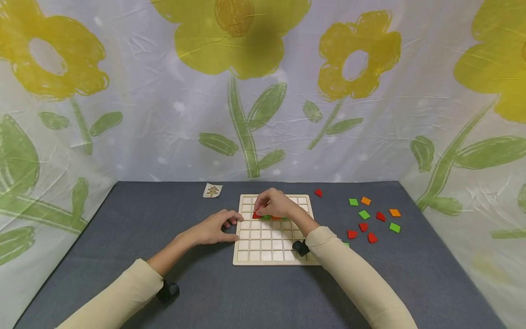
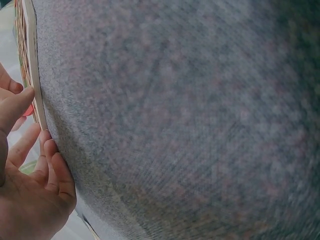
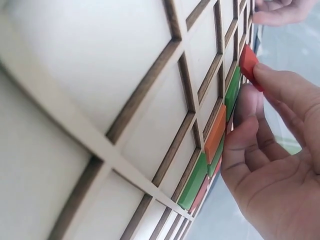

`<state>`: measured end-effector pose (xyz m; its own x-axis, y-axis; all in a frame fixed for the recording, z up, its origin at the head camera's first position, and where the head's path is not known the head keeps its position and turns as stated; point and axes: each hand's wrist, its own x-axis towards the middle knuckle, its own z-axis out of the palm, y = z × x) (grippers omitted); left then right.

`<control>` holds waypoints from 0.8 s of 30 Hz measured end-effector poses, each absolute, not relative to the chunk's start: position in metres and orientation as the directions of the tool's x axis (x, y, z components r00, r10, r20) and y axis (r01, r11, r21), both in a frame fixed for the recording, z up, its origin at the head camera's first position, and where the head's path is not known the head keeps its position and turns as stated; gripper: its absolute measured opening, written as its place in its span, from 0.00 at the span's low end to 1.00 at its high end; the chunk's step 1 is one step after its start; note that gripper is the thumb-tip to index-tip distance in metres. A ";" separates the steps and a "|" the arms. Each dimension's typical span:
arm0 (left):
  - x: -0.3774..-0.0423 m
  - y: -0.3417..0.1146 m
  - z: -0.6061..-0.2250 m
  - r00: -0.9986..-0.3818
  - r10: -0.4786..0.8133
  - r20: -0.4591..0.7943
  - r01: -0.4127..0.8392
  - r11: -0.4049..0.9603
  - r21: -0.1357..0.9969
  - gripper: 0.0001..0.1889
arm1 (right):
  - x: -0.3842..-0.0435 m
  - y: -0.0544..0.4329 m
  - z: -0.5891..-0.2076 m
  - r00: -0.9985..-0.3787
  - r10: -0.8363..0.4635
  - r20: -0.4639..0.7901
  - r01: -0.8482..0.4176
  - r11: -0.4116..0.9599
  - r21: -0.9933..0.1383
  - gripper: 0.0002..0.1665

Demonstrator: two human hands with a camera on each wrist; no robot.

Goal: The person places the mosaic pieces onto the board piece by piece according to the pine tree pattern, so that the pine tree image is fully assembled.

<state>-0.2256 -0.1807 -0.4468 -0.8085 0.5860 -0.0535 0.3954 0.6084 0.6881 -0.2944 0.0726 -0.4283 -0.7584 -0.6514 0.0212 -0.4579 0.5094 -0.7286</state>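
A wooden grid board [image 1: 236, 258] lies on the table in the head view. My right hand [image 1: 273, 204] reaches over its upper part and pinches a red tile [image 3: 249, 65] between thumb and fingers, right at a cell in the upper left. Along that row, a green tile [image 3: 232, 91], an orange tile [image 3: 215, 132] and another green tile [image 3: 193, 184] sit in the grid; more coloured tiles show partly hidden behind them. At the board's left edge, my left hand [image 1: 214, 227] rests with thumb and fingers spread apart, fingertips touching the rim.
Loose red tiles [image 1: 363, 227], green tiles [image 1: 364, 214] and orange tiles [image 1: 395, 213] lie scattered on the dark tabletop [image 1: 197, 283] to the right. One red piece [image 1: 318, 193] lies just beyond the board's far right corner. A small patterned card [image 1: 212, 190] lies at the back left.
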 end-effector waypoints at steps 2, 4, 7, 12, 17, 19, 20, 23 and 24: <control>-0.226 -0.181 -0.447 -0.808 0.586 -0.055 0.395 0.610 0.687 0.25 | -0.295 0.072 -0.428 -0.755 -0.655 0.022 -0.461 0.506 -0.729 0.04; -0.226 -0.181 -0.447 -0.808 0.587 -0.056 0.396 0.610 0.686 0.26 | -0.295 0.072 -0.429 -0.755 -0.656 0.022 -0.462 0.507 -0.728 0.04; -0.226 -0.180 -0.447 -0.807 0.588 -0.055 0.397 0.609 0.687 0.26 | -0.295 0.072 -0.429 -0.753 -0.658 0.019 -0.462 0.508 -0.727 0.04; -0.225 -0.181 -0.446 -0.806 0.589 -0.057 0.396 0.609 0.687 0.26 | -0.295 0.073 -0.430 -0.747 -0.665 0.012 -0.465 0.509 -0.724 0.03; -0.225 -0.181 -0.446 -0.806 0.589 -0.056 0.396 0.608 0.688 0.25 | -0.296 0.074 -0.430 -0.737 -0.675 0.008 -0.467 0.500 -0.730 0.03; -0.225 -0.180 -0.446 -0.806 0.589 -0.054 0.397 0.607 0.689 0.25 | -0.297 0.074 -0.431 -0.731 -0.682 0.005 -0.467 0.495 -0.733 0.02; -0.225 -0.180 -0.446 -0.807 0.588 -0.054 0.396 0.607 0.689 0.25 | -0.297 0.074 -0.431 -0.728 -0.685 0.004 -0.468 0.492 -0.734 0.02; -0.225 -0.181 -0.446 -0.807 0.588 -0.054 0.396 0.607 0.689 0.25 | -0.297 0.074 -0.431 -0.724 -0.690 -0.002 -0.465 0.491 -0.737 0.02; -0.225 -0.181 -0.447 -0.807 0.588 -0.054 0.396 0.608 0.688 0.25 | -0.297 0.074 -0.431 -0.725 -0.688 -0.005 -0.462 0.493 -0.737 0.02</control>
<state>-0.2254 -0.1807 -0.4466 -0.8072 0.5877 -0.0542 0.3964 0.6079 0.6880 -0.2973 0.0737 -0.4312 -0.7255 -0.6882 -0.0055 -0.4621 0.4930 -0.7372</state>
